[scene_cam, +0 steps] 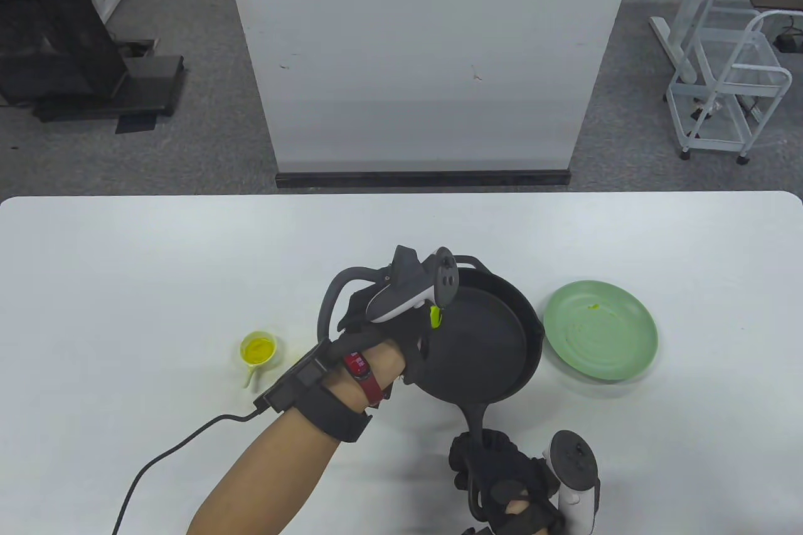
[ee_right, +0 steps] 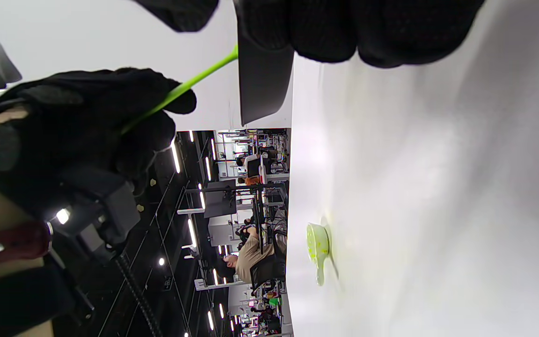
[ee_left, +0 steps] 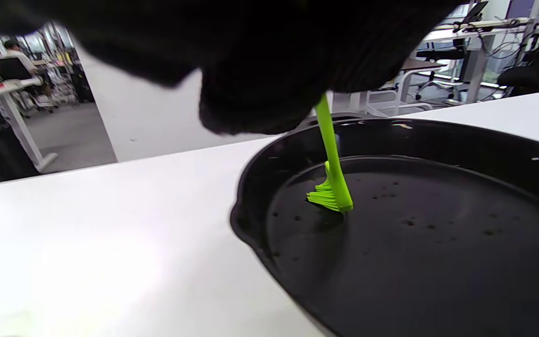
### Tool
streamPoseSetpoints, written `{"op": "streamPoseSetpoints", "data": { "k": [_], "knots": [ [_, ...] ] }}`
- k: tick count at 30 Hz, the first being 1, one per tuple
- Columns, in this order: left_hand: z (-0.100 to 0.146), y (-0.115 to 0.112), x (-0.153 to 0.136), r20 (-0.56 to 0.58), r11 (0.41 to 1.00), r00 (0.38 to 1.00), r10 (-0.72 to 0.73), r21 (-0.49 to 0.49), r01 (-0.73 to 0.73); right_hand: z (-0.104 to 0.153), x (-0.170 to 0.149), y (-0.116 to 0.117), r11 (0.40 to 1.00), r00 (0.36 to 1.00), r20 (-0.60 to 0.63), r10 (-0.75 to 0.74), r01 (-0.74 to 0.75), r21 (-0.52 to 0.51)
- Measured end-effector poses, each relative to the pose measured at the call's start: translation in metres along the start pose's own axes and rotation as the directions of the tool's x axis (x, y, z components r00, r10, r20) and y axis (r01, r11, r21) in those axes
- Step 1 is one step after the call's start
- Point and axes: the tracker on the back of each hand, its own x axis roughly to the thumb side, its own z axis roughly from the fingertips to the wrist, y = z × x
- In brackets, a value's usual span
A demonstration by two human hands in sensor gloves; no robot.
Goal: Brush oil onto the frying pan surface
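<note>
Pinching the brush (ee_left: pixel 332 178), the left hand (scene_cam: pixel 382 334) presses its bristles into the pan (scene_cam: pixel 495 347) while the right hand (scene_cam: pixel 502 485) clasps the pan's handle (scene_cam: pixel 475 419).

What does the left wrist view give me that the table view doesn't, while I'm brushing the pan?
Only the left wrist view: the green brush with its bristles down on the pan floor, near the rim closest to that camera.
Only the table view: the right hand gripping the pan handle, the small cup of yellow oil left of the pan, the green plate to its right.
Both: the black frying pan, the left hand holding the brush.
</note>
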Motion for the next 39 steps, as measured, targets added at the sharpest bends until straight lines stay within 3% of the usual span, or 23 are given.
{"op": "streamPoseSetpoints", "data": {
  "k": [13, 20, 28, 39],
  "knots": [
    [-0.014, -0.012, 0.023, 0.117, 0.963, 0.958, 0.264, -0.094, -0.254, -0.001, 0.000, 0.001, 1.000, 1.000, 0.009, 0.011, -0.011, 0.016],
    [-0.023, -0.014, 0.029, 0.139, 0.932, 0.922, 0.361, -0.098, -0.349, -0.001, 0.000, 0.001, 1.000, 1.000, 0.015, 0.009, -0.010, 0.016],
    [-0.029, -0.022, 0.005, 0.059, 0.950, 0.950, 0.306, -0.090, -0.300, -0.001, 0.001, 0.002, 1.000, 0.999, 0.031, 0.008, -0.009, 0.015],
    [-0.020, -0.020, -0.036, -0.011, 0.967, 0.970, 0.243, -0.079, -0.243, 0.000, 0.001, 0.000, 1.000, 1.000, 0.023, -0.006, 0.006, 0.003]
  ]
}}
